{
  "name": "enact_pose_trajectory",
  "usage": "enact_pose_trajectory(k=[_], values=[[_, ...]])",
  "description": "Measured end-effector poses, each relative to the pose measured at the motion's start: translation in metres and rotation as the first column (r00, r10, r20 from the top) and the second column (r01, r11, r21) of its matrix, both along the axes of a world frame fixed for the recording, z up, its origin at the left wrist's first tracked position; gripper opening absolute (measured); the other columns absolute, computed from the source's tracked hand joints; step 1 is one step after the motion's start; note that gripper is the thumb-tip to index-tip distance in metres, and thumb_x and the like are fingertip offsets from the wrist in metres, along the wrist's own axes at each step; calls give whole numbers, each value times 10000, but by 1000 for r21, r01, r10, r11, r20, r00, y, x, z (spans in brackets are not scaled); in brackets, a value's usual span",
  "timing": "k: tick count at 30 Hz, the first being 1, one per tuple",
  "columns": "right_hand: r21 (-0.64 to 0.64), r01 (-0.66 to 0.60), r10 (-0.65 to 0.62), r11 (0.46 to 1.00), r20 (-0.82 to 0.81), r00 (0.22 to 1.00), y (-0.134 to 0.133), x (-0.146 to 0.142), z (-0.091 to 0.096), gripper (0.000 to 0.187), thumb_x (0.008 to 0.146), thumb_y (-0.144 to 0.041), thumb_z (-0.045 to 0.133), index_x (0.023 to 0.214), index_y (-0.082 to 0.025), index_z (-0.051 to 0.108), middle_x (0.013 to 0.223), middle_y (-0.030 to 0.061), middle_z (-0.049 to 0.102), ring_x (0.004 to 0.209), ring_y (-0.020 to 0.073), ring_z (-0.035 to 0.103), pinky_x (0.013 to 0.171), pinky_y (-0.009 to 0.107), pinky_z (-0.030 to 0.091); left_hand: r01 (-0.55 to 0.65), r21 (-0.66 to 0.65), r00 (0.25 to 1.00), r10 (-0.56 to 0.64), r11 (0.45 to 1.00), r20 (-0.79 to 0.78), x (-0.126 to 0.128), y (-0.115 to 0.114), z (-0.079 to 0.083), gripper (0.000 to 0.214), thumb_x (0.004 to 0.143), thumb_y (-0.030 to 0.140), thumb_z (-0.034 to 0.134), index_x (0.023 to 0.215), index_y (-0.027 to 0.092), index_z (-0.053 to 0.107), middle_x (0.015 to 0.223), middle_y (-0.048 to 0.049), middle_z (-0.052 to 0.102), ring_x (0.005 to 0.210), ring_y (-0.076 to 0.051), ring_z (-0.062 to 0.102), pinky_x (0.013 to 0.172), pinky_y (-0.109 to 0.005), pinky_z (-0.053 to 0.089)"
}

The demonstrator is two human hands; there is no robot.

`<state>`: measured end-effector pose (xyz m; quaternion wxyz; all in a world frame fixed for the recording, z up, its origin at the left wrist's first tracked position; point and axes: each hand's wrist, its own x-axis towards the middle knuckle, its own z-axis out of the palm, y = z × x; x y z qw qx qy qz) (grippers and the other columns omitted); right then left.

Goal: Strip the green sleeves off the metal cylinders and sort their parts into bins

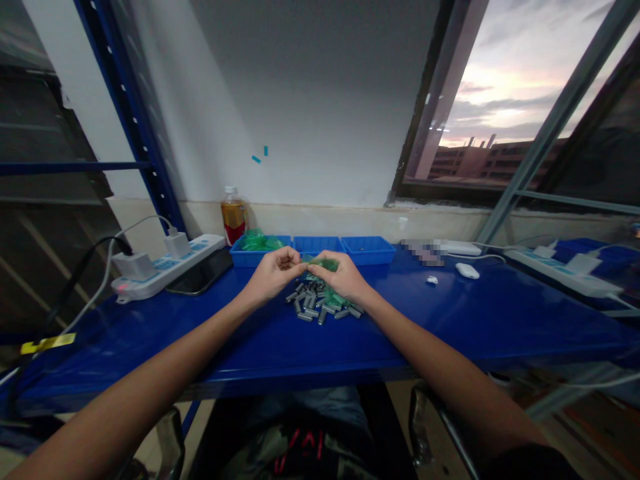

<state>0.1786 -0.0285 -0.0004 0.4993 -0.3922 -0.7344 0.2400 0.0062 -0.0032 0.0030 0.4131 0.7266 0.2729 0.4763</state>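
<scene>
A thin green plastic bag point(334, 297) hangs from my right hand point(345, 277), whose fingers are closed on it. My left hand point(276, 272) meets the right one and pinches the bag's edge between thumb and fingertips. Beneath both hands, a loose pile of small silver metal cylinders point(311, 312) lies on the blue table point(280, 347). The lower part of the bag rests among them. Whether anything is inside the bag I cannot tell.
Behind my hands stand three joined blue bins point(370, 250); the left one holds crumpled green plastic point(260, 241). A drink bottle point(233, 217) is behind it. A power strip point(165, 267) and a phone point(200, 272) lie left; a white earbud case point(467, 271) lies right.
</scene>
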Motion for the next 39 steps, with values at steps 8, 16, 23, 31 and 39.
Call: enact_pose_trajectory(k=[8, 16, 23, 31, 39], values=[[423, 85, -244, 902, 337, 909, 1, 14, -1, 178, 840, -241, 536, 921, -213, 692, 887, 65, 575, 877, 183, 513, 798, 325, 405, 12, -358, 995, -45, 934, -83, -1, 4, 2, 471, 743, 580, 571, 678, 116, 623, 605, -43, 584, 543, -118, 506, 546, -247, 384], [472, 0, -303, 882, 566, 767, -4, 15, 2, 343, 776, -131, 543, 1079, -260, 637, 1076, 79, 510, 1022, 236, 429, 861, 386, 351, 93, -514, 995, -93, 853, 25, -3, 1, 3, 207, 616, 279, 727, 628, 113, 604, 549, 16, 537, 501, -68, 465, 527, -201, 364], [407, 210, -394, 889, 446, 804, 5, 20, -3, 414, 752, -140, 545, 1164, -189, 548, 1067, 104, 493, 1043, 245, 421, 886, 381, 378, 30, -362, 999, -21, 932, 29, -5, 8, 3, 180, 662, 233, 632, 543, 130, 544, 523, 39, 467, 493, -58, 416, 498, -189, 343], [310, 250, -381, 917, 498, 779, 20, 30, -13, 411, 776, -342, 626, 1147, -189, 540, 1059, 92, 479, 1028, 237, 429, 910, 402, 385, -35, -441, 976, 125, 897, 176, -25, 22, 15, 134, 594, 188, 677, 600, 127, 557, 487, 75, 408, 471, -38, 420, 540, -169, 431], [246, 241, -340, 939, 545, 767, 16, 30, -12, 429, 784, -359, 624, 1169, -196, 527, 1079, 98, 471, 1054, 241, 425, 898, 411, 390, -181, -437, 893, 333, 881, 302, -56, 44, 26, 114, 614, 89, 630, 541, 116, 545, 537, 8, 526, 518, -59, 513, 566, -162, 501]])
